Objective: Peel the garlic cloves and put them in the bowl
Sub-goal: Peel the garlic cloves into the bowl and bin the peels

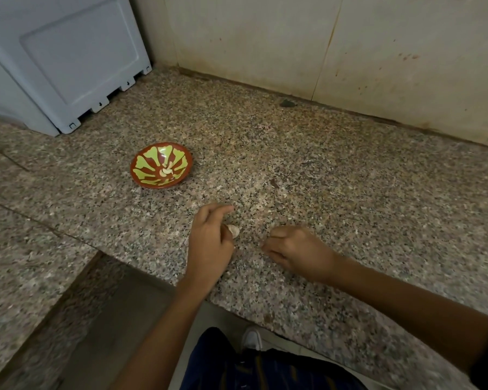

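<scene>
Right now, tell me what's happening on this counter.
A person is working on garlic at a speckled granite counter. The left hand holds a garlic clove just above the counter; whether its skin is still on is hard to tell. The right hand sits beside it with fingers curled, and nothing can be seen in it. Further back to the left, a red and green bowl already holds a few pale peeled cloves.
</scene>
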